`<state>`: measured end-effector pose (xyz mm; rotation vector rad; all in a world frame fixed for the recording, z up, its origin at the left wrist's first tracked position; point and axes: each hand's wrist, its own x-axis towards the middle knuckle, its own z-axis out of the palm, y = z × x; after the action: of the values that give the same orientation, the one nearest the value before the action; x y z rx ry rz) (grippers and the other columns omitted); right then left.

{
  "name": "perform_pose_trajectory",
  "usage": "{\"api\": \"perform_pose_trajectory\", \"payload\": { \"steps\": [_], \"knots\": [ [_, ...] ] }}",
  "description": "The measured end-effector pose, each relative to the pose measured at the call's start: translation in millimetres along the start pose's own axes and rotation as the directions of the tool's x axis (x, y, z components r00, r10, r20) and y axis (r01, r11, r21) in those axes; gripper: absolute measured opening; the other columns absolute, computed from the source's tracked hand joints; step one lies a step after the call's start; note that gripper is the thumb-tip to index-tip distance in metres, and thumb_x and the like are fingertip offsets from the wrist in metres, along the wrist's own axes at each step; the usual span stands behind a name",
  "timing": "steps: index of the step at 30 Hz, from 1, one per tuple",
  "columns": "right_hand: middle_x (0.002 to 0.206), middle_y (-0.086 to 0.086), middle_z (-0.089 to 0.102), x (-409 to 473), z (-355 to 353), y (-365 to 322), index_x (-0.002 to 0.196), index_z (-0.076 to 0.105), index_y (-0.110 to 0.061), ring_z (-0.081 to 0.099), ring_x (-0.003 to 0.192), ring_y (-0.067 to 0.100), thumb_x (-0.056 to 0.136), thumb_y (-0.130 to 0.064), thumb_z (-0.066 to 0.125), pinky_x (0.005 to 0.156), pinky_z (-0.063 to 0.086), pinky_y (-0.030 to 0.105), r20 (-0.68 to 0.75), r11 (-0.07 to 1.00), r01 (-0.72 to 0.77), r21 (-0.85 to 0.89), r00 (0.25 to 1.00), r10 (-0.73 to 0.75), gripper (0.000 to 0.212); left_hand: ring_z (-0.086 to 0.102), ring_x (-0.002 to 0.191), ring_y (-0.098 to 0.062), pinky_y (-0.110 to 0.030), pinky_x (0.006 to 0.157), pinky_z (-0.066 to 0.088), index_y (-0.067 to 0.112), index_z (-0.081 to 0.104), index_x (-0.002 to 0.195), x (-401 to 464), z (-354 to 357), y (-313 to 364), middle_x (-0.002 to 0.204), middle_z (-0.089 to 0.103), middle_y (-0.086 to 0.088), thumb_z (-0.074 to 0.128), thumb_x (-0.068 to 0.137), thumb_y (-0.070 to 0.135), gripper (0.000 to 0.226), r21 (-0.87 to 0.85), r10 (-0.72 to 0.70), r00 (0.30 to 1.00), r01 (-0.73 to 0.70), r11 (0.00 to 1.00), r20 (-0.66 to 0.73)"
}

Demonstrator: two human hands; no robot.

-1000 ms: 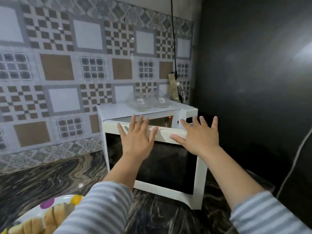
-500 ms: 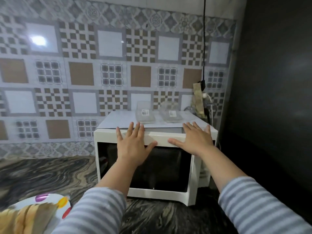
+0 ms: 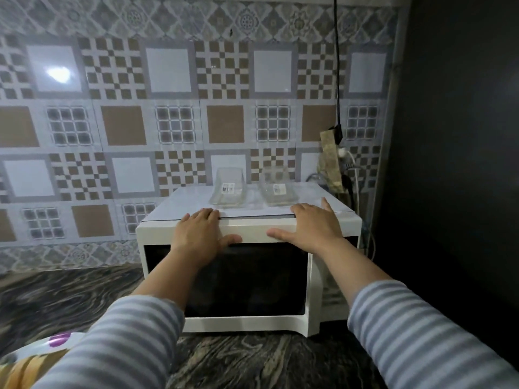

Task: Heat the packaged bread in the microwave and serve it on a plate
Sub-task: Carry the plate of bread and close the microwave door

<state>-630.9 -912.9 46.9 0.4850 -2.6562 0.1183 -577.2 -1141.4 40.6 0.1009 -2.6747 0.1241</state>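
White enamel frames the microwave [image 3: 250, 279] in the head view, standing on a dark marbled counter [image 3: 252, 360] against the patterned tile wall [image 3: 168, 108]. Its dark-glass door [image 3: 247, 279] sits flush with the body, apparently closed. Both hands lie flat on the door's upper edge — the left hand [image 3: 200, 234] toward the middle-left, fingers straight and reaching over the top seam, thumb stretched out along the white band; the right hand [image 3: 311, 228] near the right corner, fingers spread, thumb pointing left. Neither grips anything. Striped sleeves [image 3: 415, 327] cover both forearms.

On top of the microwave, just behind the fingertips, sit two clear plastic containers [image 3: 229, 190] with small labels, side by side and apart from each other. A black cable [image 3: 337, 66] hangs down the wall to a plug at the right rear corner.

At the bottom left edge, partly hidden by the left sleeve, the bread [image 3: 19, 369] lies on a plate [image 3: 60, 339] with coloured spots — blurred, well apart from the microwave.
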Motion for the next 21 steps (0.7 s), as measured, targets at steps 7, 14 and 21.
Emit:
{"api": "perform_pose_trajectory", "payload": {
  "steps": [7,14,21],
  "knots": [
    [0.110,-0.002,0.067,6.4,10.3,3.3,0.108,0.063,-0.017,0.055,0.115,0.023,0.062,-0.088,0.047,0.115,0.027,0.035,-0.137,0.994,0.007,0.111,0.991,0.008,0.086,0.047,0.125,-0.019,-0.033,0.108,0.031,0.022,0.046,0.135,-0.2,2.8,1.4,0.137,0.051,0.001,0.041,0.077,0.077,0.080,-0.018,-0.049,0.996,0.047,0.999,-0.076],
    [0.107,-0.001,0.068,3.3,8.6,2.4,0.103,0.065,-0.016,0.056,0.112,0.024,0.062,-0.086,0.050,0.110,0.031,0.033,-0.177,0.994,0.015,0.112,0.984,0.005,0.082,0.043,0.131,-0.018,-0.035,0.117,0.019,0.020,0.043,0.139,-1.5,10.0,2.1,0.140,0.049,0.001,0.035,0.079,0.076,0.082,-0.011,-0.065,0.995,0.064,0.998,-0.082],
    [0.087,0.000,0.067,13.6,23.8,4.5,0.085,0.061,-0.015,0.060,0.090,0.024,0.061,-0.090,0.039,0.099,0.042,0.036,-0.307,0.995,0.037,0.089,0.952,-0.008,0.082,0.045,0.129,-0.019,-0.036,0.116,0.022,0.018,0.043,0.135,0.3,11.1,7.7,0.137,0.050,0.000,0.035,0.083,0.072,0.075,0.001,-0.094,0.990,0.095,0.996,-0.103]
  ]
}}
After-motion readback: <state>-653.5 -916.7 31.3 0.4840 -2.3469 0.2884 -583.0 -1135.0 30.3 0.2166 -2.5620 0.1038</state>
